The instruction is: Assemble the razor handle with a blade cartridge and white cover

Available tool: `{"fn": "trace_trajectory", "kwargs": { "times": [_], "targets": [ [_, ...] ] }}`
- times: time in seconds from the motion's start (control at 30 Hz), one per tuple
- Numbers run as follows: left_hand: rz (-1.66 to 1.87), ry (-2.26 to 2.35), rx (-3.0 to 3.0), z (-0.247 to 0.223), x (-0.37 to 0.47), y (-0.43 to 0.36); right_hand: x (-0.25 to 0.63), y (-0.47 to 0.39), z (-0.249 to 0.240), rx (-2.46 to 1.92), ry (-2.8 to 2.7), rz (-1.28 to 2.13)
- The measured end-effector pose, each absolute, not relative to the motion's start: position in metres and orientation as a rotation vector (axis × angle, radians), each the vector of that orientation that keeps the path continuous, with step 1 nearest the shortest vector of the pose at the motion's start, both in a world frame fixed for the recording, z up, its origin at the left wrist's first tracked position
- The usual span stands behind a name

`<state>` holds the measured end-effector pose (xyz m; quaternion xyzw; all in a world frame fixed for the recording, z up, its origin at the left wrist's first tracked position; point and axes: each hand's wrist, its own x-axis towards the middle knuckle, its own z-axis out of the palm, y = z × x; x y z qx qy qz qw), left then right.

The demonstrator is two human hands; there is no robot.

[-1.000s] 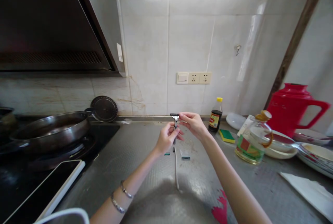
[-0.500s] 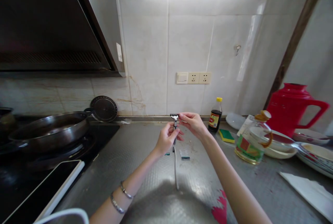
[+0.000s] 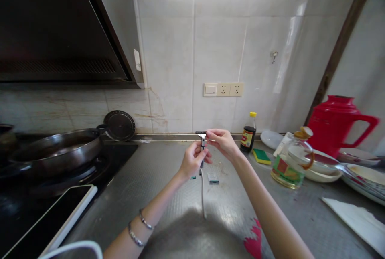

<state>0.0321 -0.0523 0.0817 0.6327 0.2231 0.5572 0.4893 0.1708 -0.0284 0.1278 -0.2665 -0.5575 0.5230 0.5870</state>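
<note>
A small T-shaped razor [image 3: 202, 140] stands upright in front of me over the counter, with a dark bar-like head, a silvery neck and a dark handle. My left hand [image 3: 190, 161] is closed around the handle, thumb in front. At the right end of the head, my right hand [image 3: 223, 142] pinches with thumb and index finger; its other fingers are behind the handle. Just below the hands lies a thin white cord-like strip [image 3: 203, 199]. A small clear packet with a teal edge [image 3: 213, 178] is to its right, and a teal piece [image 3: 193, 177] is partly hidden by my left hand.
A pan [image 3: 60, 148] is on the black cooktop at left, near a white-edged slab [image 3: 72, 211]. Along the right are a soy sauce bottle [image 3: 248, 134], a sponge [image 3: 261, 156], an oil jug [image 3: 288, 170], a red thermos jug [image 3: 333, 126], stacked dishes [image 3: 367, 179] and white paper [image 3: 355, 219].
The view has shifted very slightly. Both hands keep their hold on the razor; its head looks turned or tilted a little.
</note>
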Motion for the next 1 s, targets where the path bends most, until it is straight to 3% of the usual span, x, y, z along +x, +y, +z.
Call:
{"fn": "trace_trajectory", "kwargs": {
  "times": [1.0],
  "targets": [
    [1.363, 0.544, 1.524, 0.0820, 0.0319, -0.0543, 0.1731, -0.0287, 0.1283, -0.636, -1.351, 1.199]
  ]
}}
